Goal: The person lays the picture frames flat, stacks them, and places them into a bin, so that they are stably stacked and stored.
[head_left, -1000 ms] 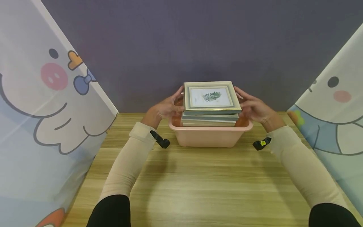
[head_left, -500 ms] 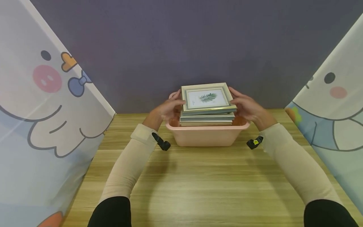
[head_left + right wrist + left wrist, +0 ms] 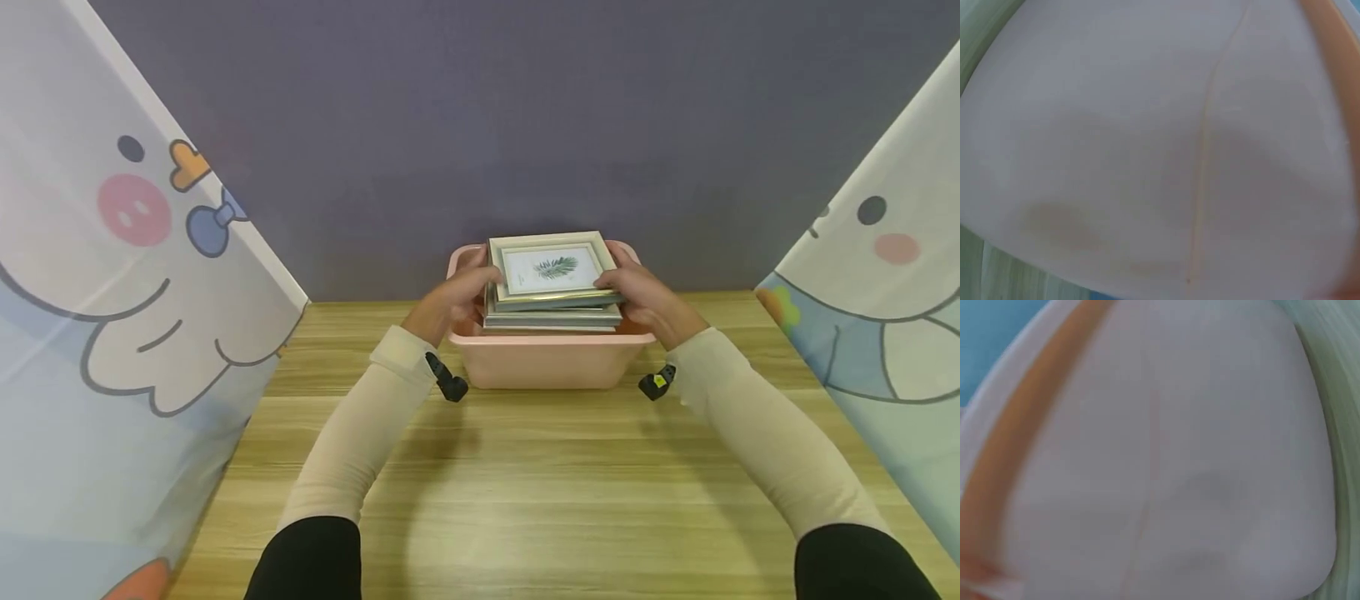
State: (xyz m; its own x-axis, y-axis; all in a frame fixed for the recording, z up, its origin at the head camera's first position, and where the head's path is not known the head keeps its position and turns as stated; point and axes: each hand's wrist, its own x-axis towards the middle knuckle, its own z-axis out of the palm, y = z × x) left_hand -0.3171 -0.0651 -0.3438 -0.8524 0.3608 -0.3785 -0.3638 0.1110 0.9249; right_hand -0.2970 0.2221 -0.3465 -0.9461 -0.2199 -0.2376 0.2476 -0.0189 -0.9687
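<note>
A picture frame with a green leaf print and a pale gold border lies on top of a stack, skewed against the frames under it. The stack stands inside a pink plastic basin and rises above its rim. At the top frame's left edge my left hand grips it, thumb over the border. My right hand holds the opposite edge with its thumb on the front right corner; the other fingers are mostly hidden beside the stack. Both wrist views are filled by the basin's pale outer wall.
The basin stands on a wood-grain table, close to a dark grey wall at the back. Cartoon-printed panels flank the table on both sides.
The top frame has turned slightly and come down lower over the stack, which sits deeper in the basin. My hands have closed inward, thumbs now on its border.
</note>
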